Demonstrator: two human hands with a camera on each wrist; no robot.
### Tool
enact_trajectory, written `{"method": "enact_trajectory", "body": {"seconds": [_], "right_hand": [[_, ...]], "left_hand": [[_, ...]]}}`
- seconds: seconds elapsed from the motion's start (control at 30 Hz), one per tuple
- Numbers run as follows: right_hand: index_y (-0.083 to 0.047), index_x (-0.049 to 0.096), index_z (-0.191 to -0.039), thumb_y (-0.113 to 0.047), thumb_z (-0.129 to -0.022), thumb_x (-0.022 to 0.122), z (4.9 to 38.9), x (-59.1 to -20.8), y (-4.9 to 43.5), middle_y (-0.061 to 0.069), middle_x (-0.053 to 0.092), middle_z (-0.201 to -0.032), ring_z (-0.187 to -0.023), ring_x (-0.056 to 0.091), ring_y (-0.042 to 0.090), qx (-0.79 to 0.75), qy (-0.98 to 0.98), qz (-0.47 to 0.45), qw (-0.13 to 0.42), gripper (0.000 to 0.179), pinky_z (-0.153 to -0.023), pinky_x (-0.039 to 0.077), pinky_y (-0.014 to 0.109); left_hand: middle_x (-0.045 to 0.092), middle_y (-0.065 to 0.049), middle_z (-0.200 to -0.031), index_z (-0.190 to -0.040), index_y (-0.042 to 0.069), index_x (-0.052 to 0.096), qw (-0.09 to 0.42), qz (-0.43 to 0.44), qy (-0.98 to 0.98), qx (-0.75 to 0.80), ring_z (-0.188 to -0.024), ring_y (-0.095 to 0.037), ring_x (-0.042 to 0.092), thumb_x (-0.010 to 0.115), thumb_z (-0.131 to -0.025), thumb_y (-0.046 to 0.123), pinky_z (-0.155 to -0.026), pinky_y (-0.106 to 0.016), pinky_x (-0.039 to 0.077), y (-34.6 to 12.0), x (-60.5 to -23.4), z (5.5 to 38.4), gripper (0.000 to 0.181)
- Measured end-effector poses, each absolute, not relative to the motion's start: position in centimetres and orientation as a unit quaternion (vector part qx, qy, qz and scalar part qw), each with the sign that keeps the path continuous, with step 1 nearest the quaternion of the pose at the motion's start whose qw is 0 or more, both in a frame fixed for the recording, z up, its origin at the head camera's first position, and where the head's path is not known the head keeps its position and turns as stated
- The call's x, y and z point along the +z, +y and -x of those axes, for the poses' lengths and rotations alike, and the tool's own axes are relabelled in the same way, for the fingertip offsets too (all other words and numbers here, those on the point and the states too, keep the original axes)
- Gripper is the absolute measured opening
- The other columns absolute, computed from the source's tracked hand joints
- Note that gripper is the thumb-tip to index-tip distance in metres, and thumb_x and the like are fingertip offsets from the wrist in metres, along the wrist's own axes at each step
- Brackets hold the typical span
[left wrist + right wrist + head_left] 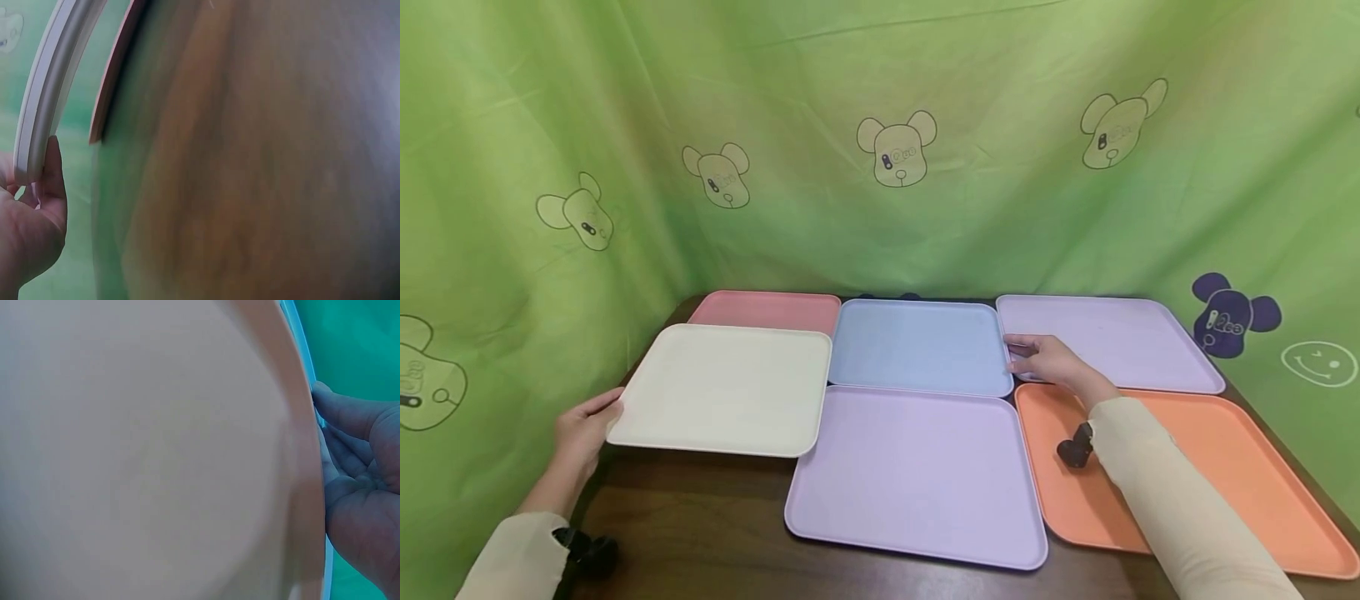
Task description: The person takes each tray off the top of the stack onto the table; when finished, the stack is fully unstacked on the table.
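At the left, my left hand (583, 429) grips the near left corner of a cream tray (722, 387), raised and overlapping part of a pink tray (767, 308). The left wrist view shows the thumb and fingers on either side of its pale layered rim (47, 106). My right hand (1048, 358) reaches over an orange tray (1195, 450). Its extended fingers and thumb touch the right edge of a blue tray (921, 346), beside a lilac tray (1097, 342). In the right wrist view, the orange rim partly hides the blue one.
Another lilac tray (917, 475) lies in the front middle, its top edge against the blue tray. All rest on a dark brown wooden table (685, 525). A green curtain (820, 208) with printed bear heads hangs behind and along both sides.
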State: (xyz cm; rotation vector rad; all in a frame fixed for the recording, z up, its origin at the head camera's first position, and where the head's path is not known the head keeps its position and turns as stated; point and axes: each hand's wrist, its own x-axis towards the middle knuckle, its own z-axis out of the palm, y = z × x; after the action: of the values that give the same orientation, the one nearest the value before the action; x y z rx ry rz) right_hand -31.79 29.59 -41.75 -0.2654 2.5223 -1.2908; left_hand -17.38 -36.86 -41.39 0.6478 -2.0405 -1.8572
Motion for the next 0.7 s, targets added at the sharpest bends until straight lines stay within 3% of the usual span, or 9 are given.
{"method": "enact_trajectory", "body": {"seconds": [0.17,0.7], "right_hand": [[0.006,0.031,-0.148,-0.011,-0.092,0.066,31.8,-41.6,29.6,0.028,0.035,-0.147,-0.135,0.033,0.043,-0.44,0.881,0.092,0.147,0.069,-0.103,0.04,0.048],[0.007,0.03,-0.148,-0.008,-0.092,0.065,31.8,-41.5,29.7,0.029,0.035,-0.146,-0.134,0.034,0.043,-0.437,0.882,0.1,0.147,0.068,-0.103,0.04,0.048]], "left_hand": [[0.064,0.027,-0.069,-0.074,0.038,0.074,0.147,-0.231,-0.721,-0.637,-0.073,0.013,0.055,0.066,-0.091,0.007,-0.062,-0.008,0.046,-37.9,-41.8,16.6,0.036],[0.066,0.026,-0.072,-0.075,0.038,0.075,0.125,-0.217,-0.716,-0.651,-0.07,0.009,0.058,0.068,-0.09,0.01,-0.06,-0.01,0.048,-40.0,-42.7,14.2,0.033]]}}
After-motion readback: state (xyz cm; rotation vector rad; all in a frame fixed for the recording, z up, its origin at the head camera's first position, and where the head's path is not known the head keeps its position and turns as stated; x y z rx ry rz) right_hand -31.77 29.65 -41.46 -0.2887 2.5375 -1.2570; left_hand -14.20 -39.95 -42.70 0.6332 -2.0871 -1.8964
